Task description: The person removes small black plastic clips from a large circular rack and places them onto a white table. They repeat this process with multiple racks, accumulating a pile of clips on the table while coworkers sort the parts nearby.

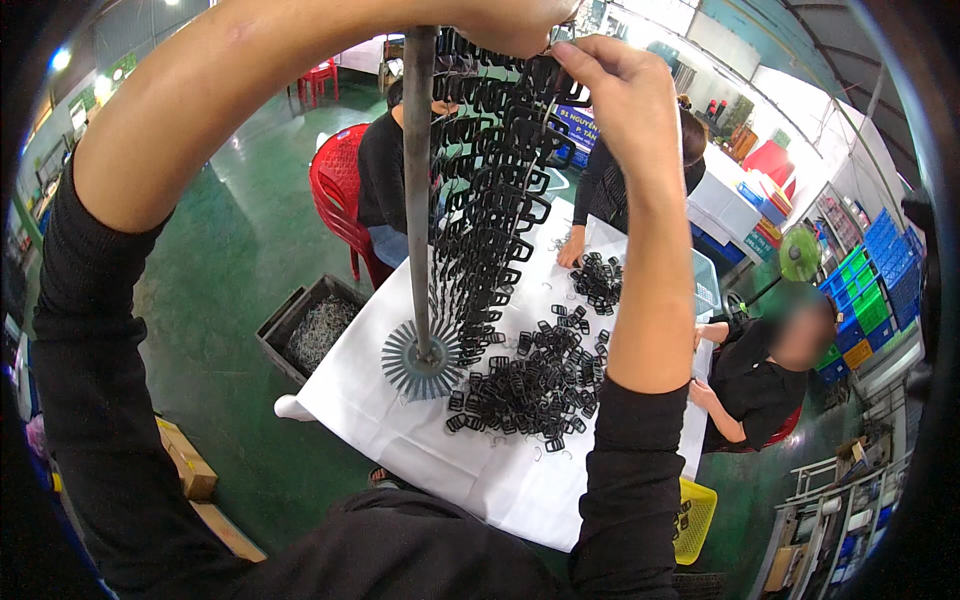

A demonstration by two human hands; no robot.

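Note:
Both my arms are raised to the top of a grey metal post. My left hand is curled closed beside the post, partly cut off by the upper edge. Its fingertips meet those of my right hand, whose thumb and fingers pinch together; what they hold is too small to make out. Below them hang long strands of black buckle-like frames, close to the post. The post rises from a round slotted metal base on the table. A heap of loose black frames lies beside it.
A white-covered table stands before me. Left of it is a dark crate of small metal hooks, near a red chair. Co-workers sit at the far side and at the right. A yellow basket is at the near right.

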